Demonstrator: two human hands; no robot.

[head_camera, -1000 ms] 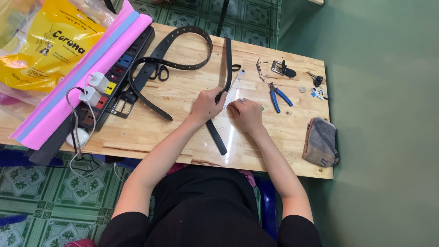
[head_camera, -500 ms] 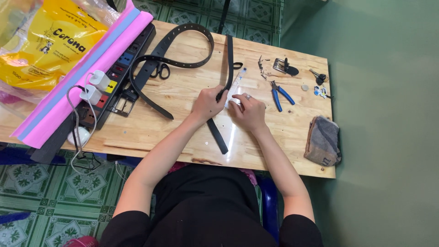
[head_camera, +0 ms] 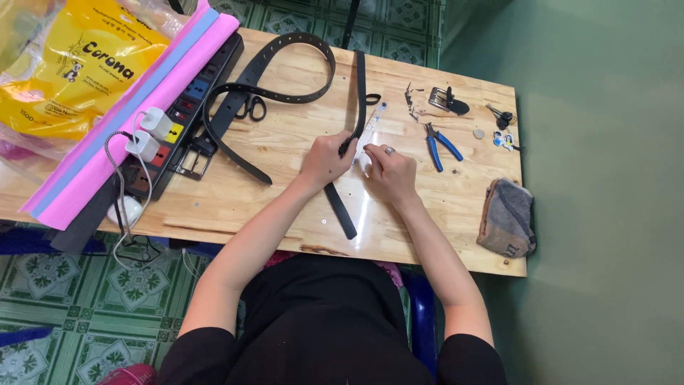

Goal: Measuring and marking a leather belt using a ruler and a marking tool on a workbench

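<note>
Strap point(head_camera: 358, 93), black and narrow, runs from the far edge of the table point(head_camera: 285, 207) straight toward the person, passes under the left hand point(head_camera: 326, 161), and comes out below the wrist as a free end pointing at the near edge. The left hand grasps it: fingers curl over the strap and pinch it against the wood, so most of its length lies beyond the grip and a shorter tail lies on the near side. The right hand point(head_camera: 388, 171) rests just beside the strap, to its right, with a ring on one finger; its fingertips press on a small white object point(head_camera: 365, 161) that touches or nearly touches the strap, though what the object is cannot be told, nor whether the hand is clenched on it or only pressing. A clear ruler point(head_camera: 372, 125) lies along the strap's right side, beyond the right hand. Farther right lie blue pliers point(head_camera: 438, 141), a metal buckle point(head_camera: 447, 101), keys point(head_camera: 501, 116) and a folded grey cloth point(head_camera: 507, 217). To the left, well apart from the hands, a second, wider belt point(head_camera: 285, 68) loops across the table with scissors point(head_camera: 249, 108) on it, beside a black power strip point(head_camera: 187, 107) with two white plugs, rolls of pink and blue paper point(head_camera: 125, 117), and a yellow bag point(head_camera: 75, 68).
</note>
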